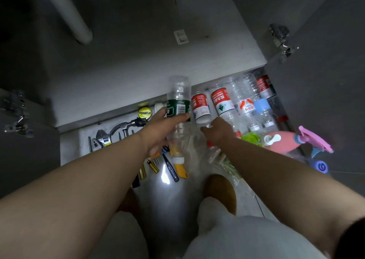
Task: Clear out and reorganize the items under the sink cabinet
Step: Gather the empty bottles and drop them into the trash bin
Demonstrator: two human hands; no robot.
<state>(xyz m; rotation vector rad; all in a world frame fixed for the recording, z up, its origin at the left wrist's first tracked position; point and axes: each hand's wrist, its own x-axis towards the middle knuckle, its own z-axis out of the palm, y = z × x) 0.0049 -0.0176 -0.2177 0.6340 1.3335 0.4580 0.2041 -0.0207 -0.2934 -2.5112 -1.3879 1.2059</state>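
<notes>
knees (237, 231) bent; left hand (162, 129) grips the green-label bottle (178, 108), right hand (219, 130) loose-fingered by the bottle row (240, 100). likely lining up; next, slot it alongside.

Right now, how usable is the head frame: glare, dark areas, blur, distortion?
Head view: a hard white glare spot on the floor; the cabinet interior around the pipe is dim, upper left nearly black; wide-angle stretch enlarges the forearms toward the frame edges; the door hinge at the frame's left edge is smeared; the left hand and its bottle read fairly sharp.
</notes>
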